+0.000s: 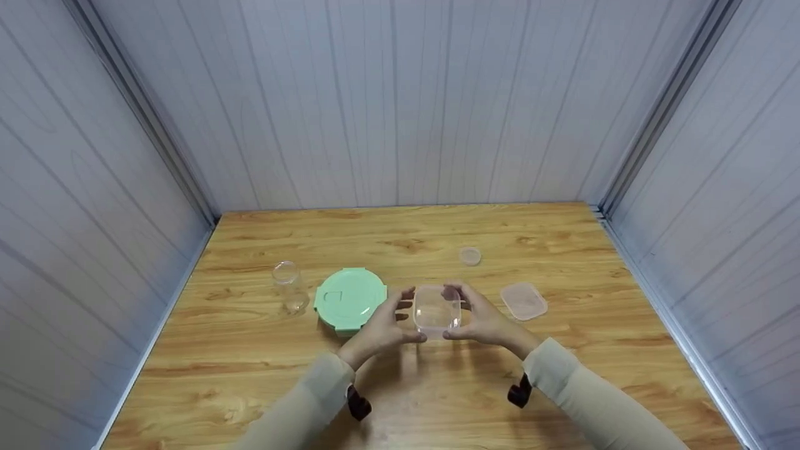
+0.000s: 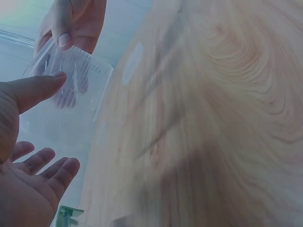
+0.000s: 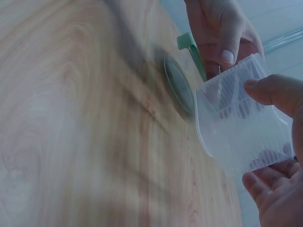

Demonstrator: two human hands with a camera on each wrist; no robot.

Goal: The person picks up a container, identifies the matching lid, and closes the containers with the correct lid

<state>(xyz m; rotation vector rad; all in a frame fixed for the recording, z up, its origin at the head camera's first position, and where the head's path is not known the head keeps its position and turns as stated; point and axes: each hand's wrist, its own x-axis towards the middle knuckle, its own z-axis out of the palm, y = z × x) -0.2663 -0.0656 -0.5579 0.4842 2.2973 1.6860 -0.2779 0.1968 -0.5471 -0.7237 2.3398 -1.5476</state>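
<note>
A clear square plastic container (image 1: 437, 309) is held up over the table between both hands. My left hand (image 1: 382, 326) grips its left side, with the thumb near the front corner and the fingers spread along the far part. From the opposite side my right hand (image 1: 490, 319) holds it in a similar way, thumb in front and fingertips behind. Through the see-through walls, fingers of the right hand (image 2: 78, 23) show in the left wrist view. The right wrist view shows the container (image 3: 236, 123) tilted, with ribbed marks on its sides.
Left of the hands stands a round container with a green clip lid (image 1: 350, 299), close to the left fingers. Farther left is a clear jar (image 1: 290, 290). A square translucent lid (image 1: 524, 301) lies right of the right hand, and a small round lid (image 1: 470, 255) lies behind.
</note>
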